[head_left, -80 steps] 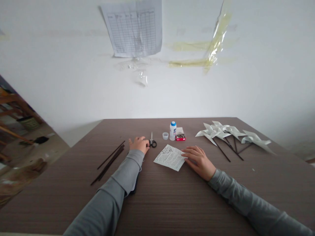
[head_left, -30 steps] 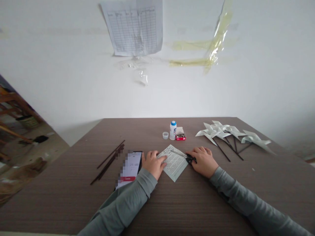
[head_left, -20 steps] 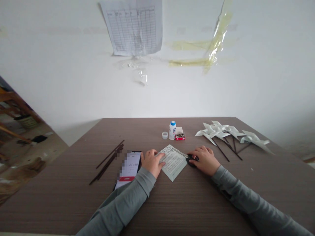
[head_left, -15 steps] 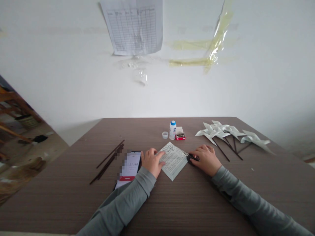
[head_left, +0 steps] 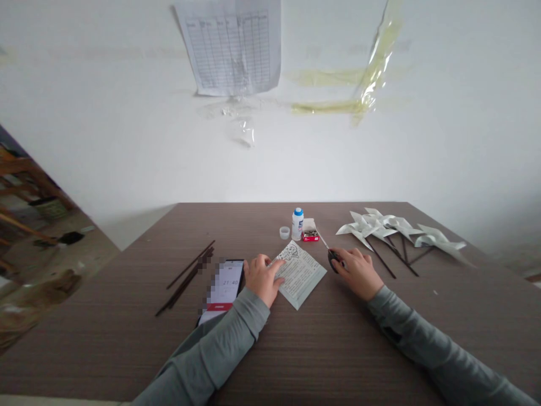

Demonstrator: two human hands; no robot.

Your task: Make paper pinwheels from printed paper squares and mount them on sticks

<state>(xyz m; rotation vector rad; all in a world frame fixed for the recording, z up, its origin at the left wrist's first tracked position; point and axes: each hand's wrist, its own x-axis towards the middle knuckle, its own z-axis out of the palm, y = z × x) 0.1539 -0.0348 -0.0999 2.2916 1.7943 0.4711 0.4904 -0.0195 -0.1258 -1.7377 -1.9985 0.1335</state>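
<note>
A printed square sheet of paper lies on the table, one corner toward me, with a line drawing near its far corner. My left hand rests on its left side, index finger and thumb spread apart on the paper. My right hand is closed around the black handles of a pair of scissors, right of the sheet and apart from it. The blades point away and left, toward a small red box of metal pieces, probably thumbtacks. Beside that box stands a white bottle with a blue cap.
A small translucent cup is left of the bottle. Several paper pinwheels on dark sticks lie at the right. Left of my left hand are a phone and loose dark sticks. A wall rises behind the table.
The scissors have lifted away from the sheet's right corner and swung to point farther away from me. My right hand has turned with them; my left hand stays on the paper.
</note>
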